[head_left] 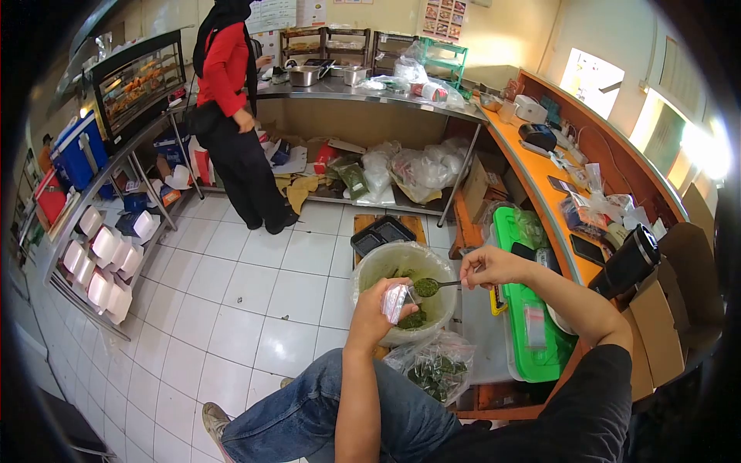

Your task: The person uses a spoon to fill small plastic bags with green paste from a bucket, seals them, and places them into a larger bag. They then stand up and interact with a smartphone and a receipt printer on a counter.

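Observation:
My right hand [488, 268] grips the handle of a dark spoon [426, 287], whose bowl is heaped with chopped green stuff. The spoon is over a large whitish bucket [367, 287] lined with plastic, with more of the green stuff [413, 318] inside. My left hand [376, 312] is closed round a small clear plastic bag [395, 302] at the bucket's left side, close to the spoon's bowl. Below the bucket a clear bag of dark green leaves [440, 374] lies beside my knee.
A black tray [382, 234] is behind the bucket. To the right are a green lid [532, 347] on a bin, an orange counter [525, 162], a black tumbler [629, 262] and a cardboard box [656, 339]. Another person [231, 116] stands at the steel counter [370, 94].

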Demonstrator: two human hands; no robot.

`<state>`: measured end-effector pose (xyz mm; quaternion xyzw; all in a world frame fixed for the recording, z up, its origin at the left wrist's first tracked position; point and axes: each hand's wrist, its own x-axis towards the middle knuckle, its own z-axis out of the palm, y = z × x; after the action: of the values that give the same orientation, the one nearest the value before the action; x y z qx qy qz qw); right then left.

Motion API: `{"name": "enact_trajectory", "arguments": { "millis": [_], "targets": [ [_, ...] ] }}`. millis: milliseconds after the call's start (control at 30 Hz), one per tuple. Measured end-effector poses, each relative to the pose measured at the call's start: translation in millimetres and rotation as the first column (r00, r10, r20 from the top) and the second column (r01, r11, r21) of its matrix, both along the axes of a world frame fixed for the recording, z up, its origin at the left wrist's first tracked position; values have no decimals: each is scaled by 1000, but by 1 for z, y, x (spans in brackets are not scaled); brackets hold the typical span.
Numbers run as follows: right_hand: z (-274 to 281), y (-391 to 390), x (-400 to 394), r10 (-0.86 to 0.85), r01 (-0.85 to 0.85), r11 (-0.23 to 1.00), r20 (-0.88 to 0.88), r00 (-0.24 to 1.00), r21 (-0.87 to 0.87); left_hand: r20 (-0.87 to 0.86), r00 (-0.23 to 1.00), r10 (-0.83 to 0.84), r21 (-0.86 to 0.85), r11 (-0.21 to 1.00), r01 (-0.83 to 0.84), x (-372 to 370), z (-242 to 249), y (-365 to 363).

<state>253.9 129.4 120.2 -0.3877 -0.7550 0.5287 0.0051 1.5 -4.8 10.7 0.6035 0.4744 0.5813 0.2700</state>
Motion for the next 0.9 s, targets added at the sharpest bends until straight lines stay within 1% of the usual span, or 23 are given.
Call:
{"name": "enact_trajectory", "arguments": {
  "millis": [67,100,167,200,267,300,333,367,400,467,500,567,600,667,800,900],
  "targets": [
    [8,-1,-11,66,-69,996,60,996,52,9,1000,-10,-1,1000,10,0,0,0],
    [11,-1,-16,67,-70,996,61,996,52,9,1000,-9,0,1000,9,0,-1,1],
    [14,-1,-25,127,-142,985,148,981,94,-3,1000,-28,-38,999,28,0,-3,2],
    [14,-2,-29,129,-144,985,147,981,95,-4,1000,-26,-38,999,26,0,-3,2],
    [16,-4,-39,201,-240,944,183,962,226,-1,1000,-15,-24,1000,15,0,-3,2],
    [17,-5,-45,204,-243,943,183,962,227,-1,1000,-12,-23,1000,12,-1,-3,2],
    [19,-7,-51,280,-351,861,233,931,367,9,1000,-22,-91,996,23,-1,-2,2],
    [21,-9,-57,342,-448,747,293,893,491,18,999,-32,-159,987,35,-2,-2,2],
    [22,-12,-62,343,-448,746,292,893,493,17,999,-31,-158,987,33,-2,-2,3],
    [22,-23,-71,405,-543,445,381,831,712,73,997,-11,-126,992,20,-2,-5,4],
    [23,-30,-76,407,-545,442,382,830,713,73,997,-7,-124,992,16,-2,-5,5],
    [26,-41,-83,246,-713,166,672,699,681,108,994,6,-112,994,6,-1,-6,6],
    [27,-44,-83,244,-715,161,674,697,681,110,994,8,-107,994,4,-1,-6,7],
    [31,-47,-82,299,-661,-126,664,686,740,148,988,41,-142,990,-20,-1,-6,8],
    [46,-50,-75,297,-636,-160,651,698,755,203,978,51,-88,996,-33,-2,-3,6],
    [55,-55,-70,287,-609,-151,624,726,779,256,965,49,-61,998,-35,-2,-2,6]
  ]
}}
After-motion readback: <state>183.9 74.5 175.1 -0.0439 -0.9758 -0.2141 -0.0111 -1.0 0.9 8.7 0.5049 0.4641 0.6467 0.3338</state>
